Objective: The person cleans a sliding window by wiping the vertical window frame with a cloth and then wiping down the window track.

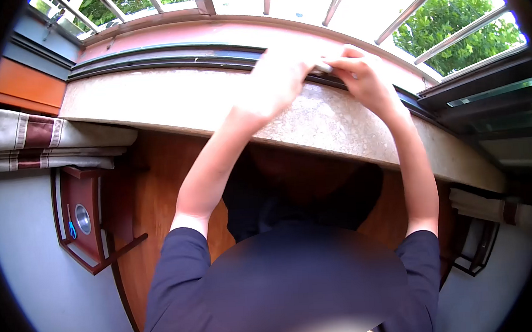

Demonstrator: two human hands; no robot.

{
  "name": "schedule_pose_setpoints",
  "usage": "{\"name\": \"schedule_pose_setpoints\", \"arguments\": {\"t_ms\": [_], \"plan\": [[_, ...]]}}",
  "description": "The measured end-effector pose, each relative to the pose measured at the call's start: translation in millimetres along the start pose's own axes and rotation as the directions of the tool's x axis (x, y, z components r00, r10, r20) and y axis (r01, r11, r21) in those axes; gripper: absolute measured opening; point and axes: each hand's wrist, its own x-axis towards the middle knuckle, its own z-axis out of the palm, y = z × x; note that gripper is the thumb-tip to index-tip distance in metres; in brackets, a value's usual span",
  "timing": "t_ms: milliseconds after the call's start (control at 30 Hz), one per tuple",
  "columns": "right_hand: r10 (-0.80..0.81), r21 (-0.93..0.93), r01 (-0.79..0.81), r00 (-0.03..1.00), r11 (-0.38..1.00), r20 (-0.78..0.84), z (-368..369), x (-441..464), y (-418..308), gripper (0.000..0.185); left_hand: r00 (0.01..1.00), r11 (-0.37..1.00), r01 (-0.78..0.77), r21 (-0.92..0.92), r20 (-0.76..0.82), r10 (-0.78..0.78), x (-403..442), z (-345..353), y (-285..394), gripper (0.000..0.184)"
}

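Both hands are raised close together over the window track [211,58], beyond the stone sill [170,99]. My left hand [285,73] is overexposed and partly smeared, and its fingertips meet a small whitish object [323,67]. My right hand [361,75] has its fingers bent and pinched at the same small object from the other side. What the object is cannot be made out. Part of the track is hidden behind my hands.
Metal bars [335,2] stand beyond the window opening. A sliding window frame [487,97] is at the right. Folded curtains [57,139] hang at the left, above a dark red wooden stand [78,183] holding a metal bowl [83,218] and blue scissors [72,229].
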Motion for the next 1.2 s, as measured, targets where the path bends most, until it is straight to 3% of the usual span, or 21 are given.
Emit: {"name": "schedule_pose_setpoints", "arguments": {"t_ms": [67, 167, 233, 300, 367, 500, 567, 600, 633, 667, 700, 767, 800, 833, 900, 967, 1033, 1100, 1133, 1167, 1200], "plan": [[0.123, -0.007, -0.123, 0.992, 0.992, 0.016, -15, -13, 0, 0.023, 0.994, 0.992, -0.093, -0.085, -0.071, 0.087, -2, 15, 3, 0.033], [0.052, -0.011, -0.053, 0.993, 0.999, -0.111, 1, -9, 3, 0.023, 0.968, 0.971, -0.180, -0.159, -0.203, 0.146, -8, 18, 3, 0.029], [0.037, -0.044, -0.043, 0.991, 0.998, -0.128, 15, 2, -3, 0.021, 0.999, 1.000, 0.025, 0.009, -0.037, -0.024, -7, 7, -1, 0.027], [0.042, 0.006, -0.041, 0.993, 0.999, -0.107, 33, 16, -10, 0.017, 0.992, 0.999, 0.002, 0.034, -0.128, 0.003, -9, -3, -12, 0.025], [-0.006, 0.000, 0.006, 0.999, 1.000, -0.046, 44, 40, -26, 0.017, 0.923, 0.912, 0.342, 0.226, 0.101, -0.371, -10, -24, -21, 0.021], [-0.182, 0.054, 0.185, 0.981, 0.981, -0.066, 85, 94, -50, 0.015, 0.934, 0.926, 0.355, 0.125, -0.070, -0.349, -31, -53, -71, 0.020], [-0.138, 0.126, 0.148, 0.987, 0.981, -0.085, 92, 107, -54, 0.016, 0.962, 0.959, 0.255, 0.122, -0.131, -0.239, -36, -60, -86, 0.020], [-0.138, 0.039, 0.141, 0.988, 0.989, -0.063, 88, 109, -54, 0.018, 0.962, 0.959, 0.254, 0.128, -0.132, -0.238, -32, -61, -86, 0.020], [-0.133, -0.047, 0.131, 0.990, 0.990, -0.039, 86, 108, -54, 0.021, 0.920, 0.913, 0.376, -0.157, -0.055, -0.388, -28, -62, -84, 0.027], [-0.130, -0.045, 0.128, 0.991, 0.991, -0.043, 88, 103, -50, 0.021, 0.863, 0.773, 0.479, -0.415, 0.063, -0.501, -24, -63, -83, 0.034], [-0.204, -0.120, 0.192, 0.974, 0.974, -0.098, 89, 95, -46, 0.020, 0.867, 0.779, 0.474, -0.412, 0.062, -0.494, -22, -61, -83, 0.034], [-0.275, -0.201, 0.243, 0.950, 0.949, -0.150, 87, 85, -33, 0.020, 0.971, 0.949, 0.239, -0.203, 0.072, -0.229, -22, -50, -89, 0.038], [-0.201, -0.177, 0.180, 0.974, 0.968, -0.107, 82, 81, -30, 0.020, 0.992, 0.992, 0.126, -0.018, 0.025, -0.125, -20, -44, -89, 0.043], [-0.124, -0.154, 0.114, 0.990, 0.982, -0.060, 79, 76, -27, 0.020, 0.992, 0.992, 0.124, -0.018, 0.029, -0.123, -21, -36, -86, 0.043], [-0.107, -0.125, 0.098, 0.992, 0.987, -0.066, 69, 67, -20, 0.020, 0.993, 0.998, 0.000, 0.069, -0.115, 0.008, -21, -19, -72, 0.044], [-0.239, -0.236, 0.211, 0.966, 0.949, -0.098, 52, 59, -10, 0.020, 0.998, 0.999, 0.038, 0.029, -0.052, -0.036, -16, -19, -60, 0.043], [-0.226, -0.253, 0.202, 0.972, 0.946, -0.071, 38, 49, -11, 0.020, 0.993, 0.993, -0.055, -0.101, -0.110, 0.044, -12, -11, -57, 0.050], [-0.105, -0.120, 0.102, 0.994, 0.988, -0.021, 32, 38, -14, 0.022, 0.994, 0.997, -0.060, -0.042, -0.093, 0.055, -13, -16, -65, 0.044], [-0.223, -0.143, 0.207, 0.969, 0.968, -0.106, 34, 36, -15, 0.025, 0.998, 0.991, 0.051, -0.124, 0.038, -0.047, -9, -23, -70, 0.041], [-0.224, -0.145, 0.208, 0.969, 0.967, -0.106, 35, 38, -17, 0.025, 0.974, 0.967, 0.174, -0.187, 0.174, -0.142, -7, -29, -73, 0.039], [-0.142, -0.025, 0.140, 0.987, 0.990, -0.078, 35, 46, -28, 0.027, 0.980, 0.957, 0.166, -0.237, 0.144, -0.134, -8, -34, -74, 0.037]]}}
